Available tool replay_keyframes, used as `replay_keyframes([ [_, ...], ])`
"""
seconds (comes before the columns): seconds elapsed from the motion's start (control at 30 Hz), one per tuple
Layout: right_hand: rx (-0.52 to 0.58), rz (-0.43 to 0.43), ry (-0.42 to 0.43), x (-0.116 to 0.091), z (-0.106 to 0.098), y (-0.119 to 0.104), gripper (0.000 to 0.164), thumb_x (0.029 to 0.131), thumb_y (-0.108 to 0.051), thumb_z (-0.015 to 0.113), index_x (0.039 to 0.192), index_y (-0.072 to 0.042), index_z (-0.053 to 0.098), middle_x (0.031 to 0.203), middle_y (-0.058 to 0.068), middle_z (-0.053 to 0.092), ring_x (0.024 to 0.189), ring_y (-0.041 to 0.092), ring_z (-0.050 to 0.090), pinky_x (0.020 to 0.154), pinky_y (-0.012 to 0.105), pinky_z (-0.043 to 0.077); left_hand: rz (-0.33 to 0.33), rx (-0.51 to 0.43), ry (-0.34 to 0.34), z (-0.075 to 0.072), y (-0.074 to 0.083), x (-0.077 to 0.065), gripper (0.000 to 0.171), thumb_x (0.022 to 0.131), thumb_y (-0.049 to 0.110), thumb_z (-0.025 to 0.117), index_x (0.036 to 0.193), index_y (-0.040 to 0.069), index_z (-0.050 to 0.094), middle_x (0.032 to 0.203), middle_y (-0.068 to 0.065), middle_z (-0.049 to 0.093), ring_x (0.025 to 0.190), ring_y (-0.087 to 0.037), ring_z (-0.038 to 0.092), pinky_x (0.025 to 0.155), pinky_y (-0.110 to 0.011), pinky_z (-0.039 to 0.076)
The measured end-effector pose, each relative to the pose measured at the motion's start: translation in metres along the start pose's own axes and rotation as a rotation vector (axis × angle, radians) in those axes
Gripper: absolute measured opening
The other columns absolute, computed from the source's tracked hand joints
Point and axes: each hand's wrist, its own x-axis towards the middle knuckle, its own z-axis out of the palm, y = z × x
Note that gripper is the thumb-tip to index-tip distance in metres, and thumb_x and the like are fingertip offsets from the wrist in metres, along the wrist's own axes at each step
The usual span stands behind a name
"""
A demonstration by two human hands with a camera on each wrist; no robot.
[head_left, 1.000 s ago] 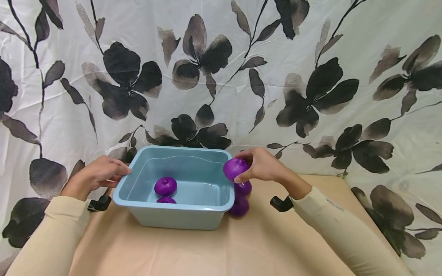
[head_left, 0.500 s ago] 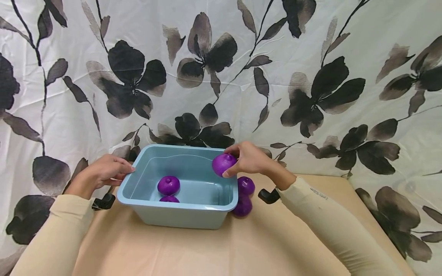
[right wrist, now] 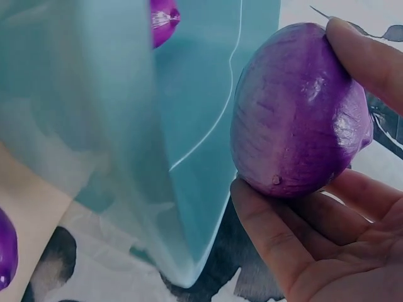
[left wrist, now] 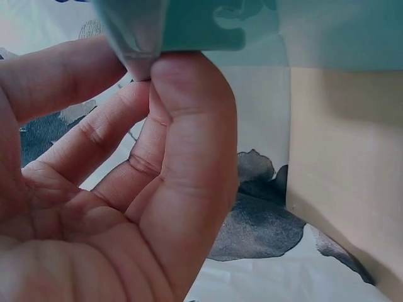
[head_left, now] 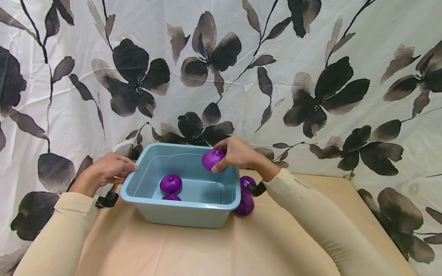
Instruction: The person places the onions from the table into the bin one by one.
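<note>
Purple, glossy, round onion (head_left: pixel 211 160): seen against the inner wall of the pale-blue, rectangular plastic tub (head_left: pixel 186 215), near its far right corner and apart from its floor; the exact height relative to the rim cannot be told.
Right hand (head_left: pixel 238 153): grasps this onion, thumb and fingers set on opposite sides, with the lower face largely uncovered in the right wrist view.
Left hand (head_left: pixel 112 168): pinches the rim at the tub's left end.
Tub contents: two glossy purple onions, one in plain view (head_left: pixel 170 184), the other (head_left: pixel 171 197) partly hidden by the front rim.
Beside the tub: at least two more purple onions, near one (head_left: pixel 244 205) and far one (head_left: pixel 248 181), at its right end on the tan table surface (head_left: pixel 293 237).
Step in hand: judged to be loading the tub, unfinished while onions lie outside.
Good release: lower the onion well inside the rim before parting the fingers; a high drop would probably make it bounce or roll.
Best spot: the bare right half of the floor, apart from the pair.
Bracing: steady left-hand pressure should check sliding if knuckles or onion knock the rim.
</note>
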Motion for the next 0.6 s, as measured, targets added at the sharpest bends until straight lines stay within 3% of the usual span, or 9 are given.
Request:
replay_keyframes([
  [0.23, 0.043, 0.011, -0.012, 0.020, 0.011, -0.012, 0.076, 0.069, -0.032, 0.097, 0.134, -0.006, 0.067, 0.126, 0.012, 0.073, 0.113, 0.028, 0.069, 0.096, 0.042, 0.060, -0.008, -0.022, -0.010, -0.004, -0.002, 0.000, 0.020, 0.099, 0.018, 0.068, 0.111, 0.002, 0.071, 0.084, 0.005, 0.071, 0.077, -0.007, 0.070, 0.072, -0.030, 0.062],
  [0.6, -0.053, 0.059, -0.023, 0.041, 0.034, -0.021, 0.072, 0.068, -0.036, 0.097, 0.129, -0.009, 0.071, 0.129, 0.010, 0.071, 0.116, 0.026, 0.065, 0.096, 0.040, 0.059, -0.005, -0.026, 0.015, 0.001, 0.000, -0.001, 0.023, 0.098, 0.018, 0.069, 0.112, 0.000, 0.071, 0.085, 0.003, 0.070, 0.078, -0.009, 0.071, 0.072, -0.030, 0.063],
])
